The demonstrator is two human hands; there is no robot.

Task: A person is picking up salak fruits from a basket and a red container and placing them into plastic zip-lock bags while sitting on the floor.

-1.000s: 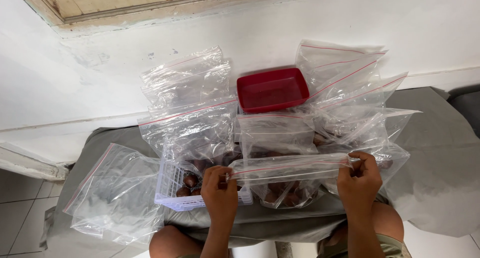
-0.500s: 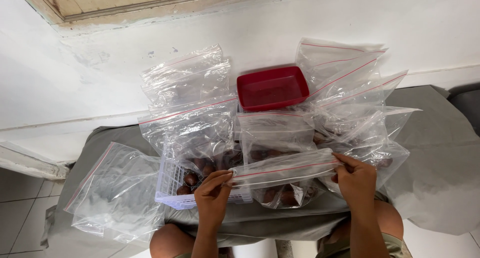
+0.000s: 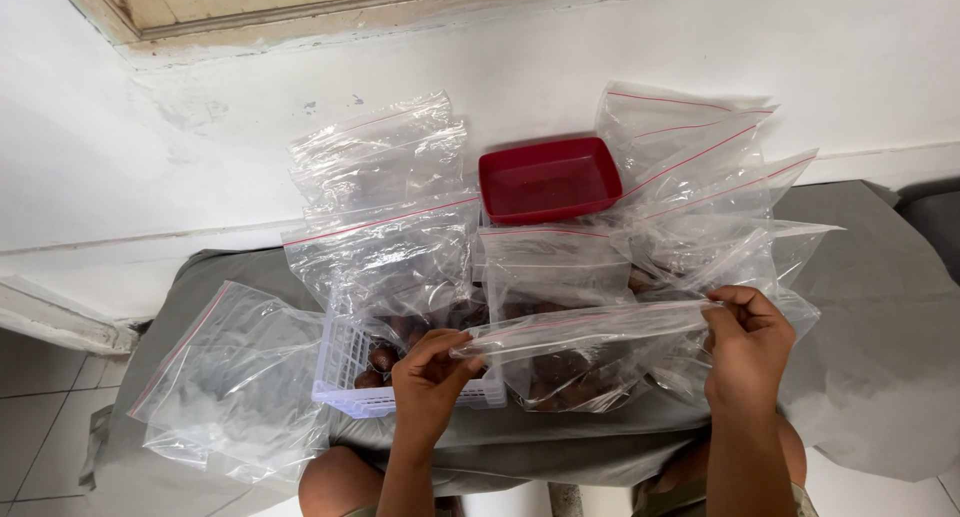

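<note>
1. The left hand (image 3: pixel 428 385) pinches the left end of a clear zip bag (image 3: pixel 585 352) at its red seal strip; the fingers are closed on the plastic.
2. The right hand (image 3: pixel 748 349) grips the right end of the same seal strip, with thumb and fingers closed on it.
3. The zip bag is stretched between both hands, just above the person's knees, and it holds dark brown fruits in its lower part.
4. Just behind the left hand stands a white plastic basket (image 3: pixel 350 372) with more of the brown fruits (image 3: pixel 385 357) inside.
5. A red plastic tray (image 3: pixel 549 180) stands further back, near the white wall (image 3: pixel 150 167).
6. Many empty zip bags lie around the tray: one pile at the left (image 3: pixel 385 207), one pile at the right (image 3: pixel 700 177).
7. One more empty bag (image 3: pixel 225 377) lies at the far left, on the grey cloth (image 3: pixel 880 357) that covers the table.
</note>
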